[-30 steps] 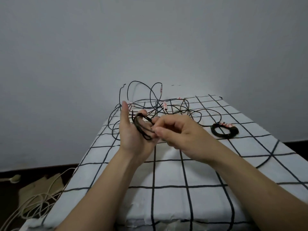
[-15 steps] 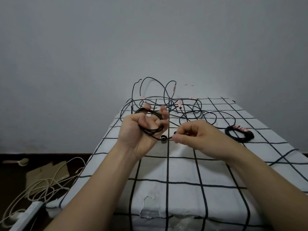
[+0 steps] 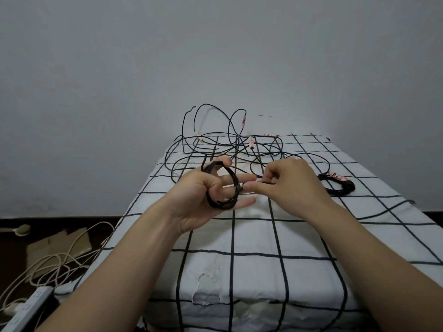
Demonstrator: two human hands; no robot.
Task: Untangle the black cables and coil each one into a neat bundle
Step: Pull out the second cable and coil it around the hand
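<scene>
The left hand (image 3: 199,195) grips the coil (image 3: 236,185) above the bed (image 3: 251,236), fingers hooked through it; the right hand (image 3: 292,185) pinches what seems its tail (image 3: 262,181). Wrap that snugly round the loops, thumb pinning them.

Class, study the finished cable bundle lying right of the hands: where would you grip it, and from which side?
Probably from above, pinching the thicker wrapped section at the near-right of the coiled bundle. It lies flat on the checked cloth, and the strands look bound together there.
</scene>
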